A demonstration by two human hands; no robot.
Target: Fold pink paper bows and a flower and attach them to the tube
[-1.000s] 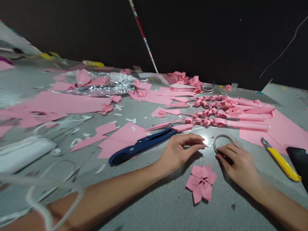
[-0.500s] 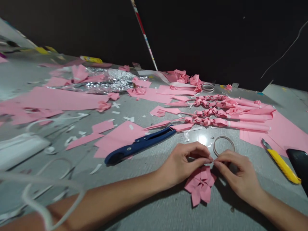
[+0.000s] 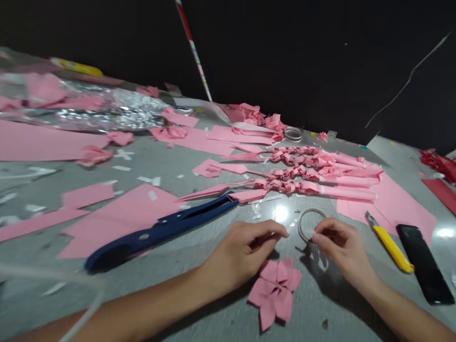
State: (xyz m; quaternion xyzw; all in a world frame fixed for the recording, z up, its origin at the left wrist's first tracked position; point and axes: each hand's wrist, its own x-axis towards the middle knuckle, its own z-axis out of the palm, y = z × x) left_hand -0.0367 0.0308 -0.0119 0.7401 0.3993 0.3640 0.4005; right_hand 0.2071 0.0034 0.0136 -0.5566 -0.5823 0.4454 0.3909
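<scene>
Both hands have parted above the folded pink flower [image 3: 275, 290]; the right hand [image 3: 338, 247] pinches tape at the ring [image 3: 310, 223], the left hand [image 3: 245, 251] curls loosely, seemingly empty. Finished garlands [image 3: 313, 173] lie beyond; taping remains.

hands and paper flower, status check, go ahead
Left hand curled, resting by pink paper flower. Right hand pinching at tape ring. Blue scissors left, yellow knife right, both apart.

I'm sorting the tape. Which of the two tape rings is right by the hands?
The near tape ring, touching the right hand; the far tape ring lies beside the crumpled pink paper.
</scene>
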